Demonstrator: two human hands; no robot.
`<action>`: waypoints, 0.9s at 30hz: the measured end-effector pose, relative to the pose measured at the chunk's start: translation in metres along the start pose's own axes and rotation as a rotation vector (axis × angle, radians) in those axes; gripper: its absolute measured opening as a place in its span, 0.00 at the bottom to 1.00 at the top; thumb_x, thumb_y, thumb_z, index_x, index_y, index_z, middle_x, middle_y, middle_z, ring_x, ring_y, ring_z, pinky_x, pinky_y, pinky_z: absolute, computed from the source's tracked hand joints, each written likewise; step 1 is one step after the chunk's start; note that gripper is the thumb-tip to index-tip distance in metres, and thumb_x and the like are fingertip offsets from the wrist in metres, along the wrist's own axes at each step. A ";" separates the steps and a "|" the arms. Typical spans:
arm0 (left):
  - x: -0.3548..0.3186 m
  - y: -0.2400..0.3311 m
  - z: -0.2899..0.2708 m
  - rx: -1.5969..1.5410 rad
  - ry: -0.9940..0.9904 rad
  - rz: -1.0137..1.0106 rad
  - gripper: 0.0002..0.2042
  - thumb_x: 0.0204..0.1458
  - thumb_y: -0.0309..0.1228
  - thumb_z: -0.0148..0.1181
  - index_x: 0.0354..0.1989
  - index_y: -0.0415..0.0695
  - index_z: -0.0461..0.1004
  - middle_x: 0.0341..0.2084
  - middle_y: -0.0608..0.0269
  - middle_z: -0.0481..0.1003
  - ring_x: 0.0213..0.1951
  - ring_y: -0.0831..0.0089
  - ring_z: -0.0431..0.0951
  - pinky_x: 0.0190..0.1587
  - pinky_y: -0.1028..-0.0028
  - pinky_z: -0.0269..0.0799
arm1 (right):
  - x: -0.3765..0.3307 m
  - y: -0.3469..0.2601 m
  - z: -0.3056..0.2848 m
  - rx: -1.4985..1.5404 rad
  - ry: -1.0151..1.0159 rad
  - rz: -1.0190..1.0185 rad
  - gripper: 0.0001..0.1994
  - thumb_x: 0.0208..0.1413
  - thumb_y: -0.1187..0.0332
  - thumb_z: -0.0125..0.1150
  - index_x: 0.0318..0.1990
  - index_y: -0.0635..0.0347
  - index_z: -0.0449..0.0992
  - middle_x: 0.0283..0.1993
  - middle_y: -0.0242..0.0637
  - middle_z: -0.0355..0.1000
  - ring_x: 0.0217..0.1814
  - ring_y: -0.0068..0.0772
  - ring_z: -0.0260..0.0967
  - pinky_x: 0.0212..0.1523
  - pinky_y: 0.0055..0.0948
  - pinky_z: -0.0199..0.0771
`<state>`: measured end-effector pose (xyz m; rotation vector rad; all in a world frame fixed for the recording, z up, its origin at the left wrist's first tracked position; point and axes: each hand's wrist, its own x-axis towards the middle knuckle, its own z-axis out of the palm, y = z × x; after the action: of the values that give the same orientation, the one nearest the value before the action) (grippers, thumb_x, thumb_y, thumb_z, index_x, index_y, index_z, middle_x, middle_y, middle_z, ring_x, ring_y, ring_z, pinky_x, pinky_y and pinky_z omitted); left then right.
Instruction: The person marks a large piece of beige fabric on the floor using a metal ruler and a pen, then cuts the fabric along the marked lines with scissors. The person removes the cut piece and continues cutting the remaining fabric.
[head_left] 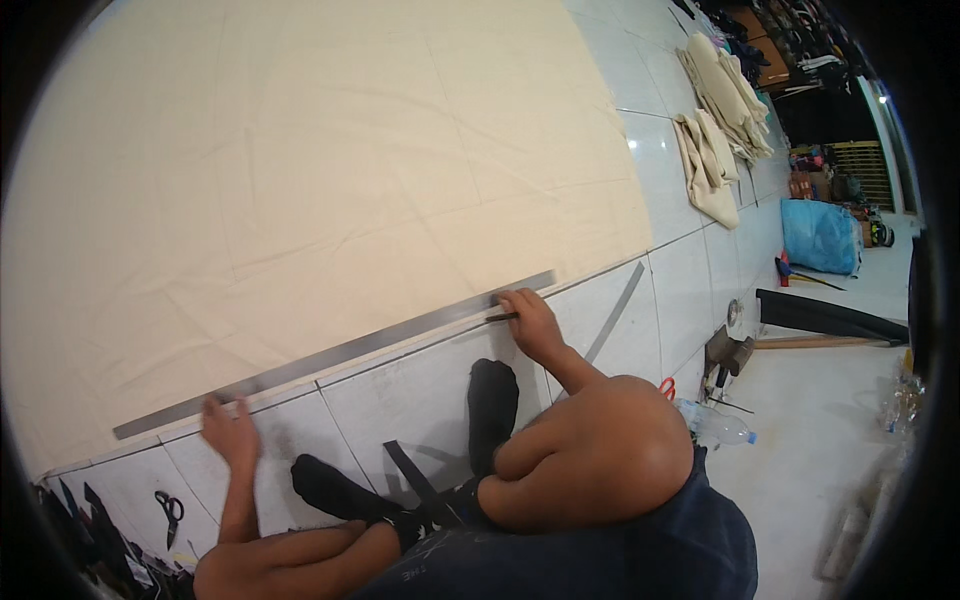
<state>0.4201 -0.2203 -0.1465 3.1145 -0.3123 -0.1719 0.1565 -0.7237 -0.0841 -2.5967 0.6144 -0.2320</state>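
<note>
Left hand: the left hand (230, 432), blurred, fingers spread, palm pressing the near end of the long metal ruler (335, 353).
Right hand: the right hand (530, 322) pinches a dark marking pencil (502, 317), its tip against the ruler's edge.
Ruler: lies along the near edge of the cream fabric (300, 180), spread on the tiled floor (690, 290).
Nearby: black scissors (170, 510) on the floor, left of the left forearm.

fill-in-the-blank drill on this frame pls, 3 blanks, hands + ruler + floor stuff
The left hand presses on the long metal ______ lying along the cream fabric's edge.
The right hand holds a thin dark ______ against the ruler.
On the tiles at lower left lies a pair of ______.

Missing words: ruler; pencil; scissors
</note>
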 end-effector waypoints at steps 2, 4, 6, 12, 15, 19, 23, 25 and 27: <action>-0.019 0.054 -0.032 -0.244 -0.193 0.166 0.30 0.60 0.44 0.57 0.64 0.33 0.65 0.54 0.36 0.70 0.59 0.45 0.66 0.63 0.52 0.56 | -0.009 0.012 0.003 0.026 0.053 0.100 0.12 0.60 0.72 0.59 0.51 0.59 0.76 0.42 0.44 0.72 0.44 0.49 0.72 0.45 0.42 0.72; -0.029 0.083 -0.055 -0.501 -0.340 0.262 0.30 0.59 0.41 0.58 0.65 0.34 0.64 0.56 0.37 0.67 0.59 0.45 0.65 0.63 0.53 0.57 | -0.012 0.019 -0.003 -0.012 0.062 0.166 0.13 0.58 0.72 0.60 0.51 0.59 0.77 0.46 0.47 0.72 0.46 0.52 0.72 0.46 0.43 0.74; -0.025 0.097 -0.076 -0.427 -0.285 0.375 0.29 0.57 0.37 0.60 0.64 0.36 0.65 0.59 0.37 0.64 0.62 0.43 0.62 0.64 0.52 0.56 | -0.017 0.032 -0.006 -0.068 0.067 0.157 0.20 0.54 0.69 0.66 0.56 0.57 0.75 0.48 0.48 0.70 0.49 0.52 0.70 0.48 0.43 0.73; -0.001 0.041 -0.050 -0.289 -0.041 0.382 0.28 0.50 0.35 0.68 0.59 0.39 0.67 0.60 0.38 0.63 0.62 0.42 0.62 0.65 0.50 0.57 | -0.022 0.094 0.000 -0.220 0.122 0.181 0.30 0.45 0.72 0.69 0.60 0.48 0.75 0.56 0.46 0.69 0.55 0.48 0.69 0.57 0.44 0.69; -0.001 0.015 -0.035 -0.285 0.007 0.363 0.26 0.49 0.36 0.70 0.55 0.41 0.69 0.59 0.40 0.64 0.61 0.44 0.63 0.64 0.51 0.58 | -0.018 0.116 0.004 -0.092 0.069 0.166 0.28 0.45 0.75 0.67 0.59 0.48 0.76 0.56 0.45 0.70 0.58 0.49 0.67 0.59 0.44 0.67; -0.003 0.016 -0.041 -0.265 0.023 0.343 0.26 0.51 0.40 0.70 0.55 0.42 0.71 0.55 0.42 0.66 0.59 0.46 0.64 0.62 0.52 0.58 | -0.008 0.091 -0.013 -0.184 0.135 0.200 0.21 0.52 0.69 0.69 0.55 0.55 0.77 0.53 0.45 0.70 0.55 0.48 0.67 0.56 0.43 0.68; -0.008 0.030 -0.041 -0.312 0.064 0.344 0.23 0.52 0.39 0.69 0.53 0.42 0.72 0.53 0.45 0.67 0.57 0.47 0.66 0.60 0.52 0.60 | -0.009 0.095 -0.015 -0.178 0.144 0.177 0.21 0.51 0.67 0.72 0.54 0.57 0.76 0.51 0.45 0.69 0.54 0.48 0.67 0.53 0.43 0.69; -0.006 0.035 -0.041 -0.301 0.070 0.350 0.21 0.52 0.39 0.68 0.50 0.43 0.73 0.50 0.47 0.68 0.55 0.48 0.67 0.58 0.52 0.61 | -0.011 0.092 -0.015 -0.147 0.136 0.144 0.22 0.49 0.67 0.73 0.53 0.58 0.76 0.50 0.45 0.69 0.53 0.48 0.67 0.52 0.42 0.69; -0.003 0.034 -0.042 -0.251 0.049 0.360 0.19 0.52 0.40 0.68 0.47 0.43 0.73 0.47 0.49 0.69 0.52 0.50 0.68 0.56 0.53 0.62 | -0.010 0.080 -0.015 -0.100 0.121 0.070 0.23 0.46 0.66 0.76 0.50 0.59 0.76 0.49 0.44 0.68 0.52 0.47 0.67 0.51 0.42 0.70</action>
<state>0.4154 -0.2537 -0.1040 2.7534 -0.7745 -0.1192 0.1131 -0.7889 -0.1091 -2.6660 0.7765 -0.3466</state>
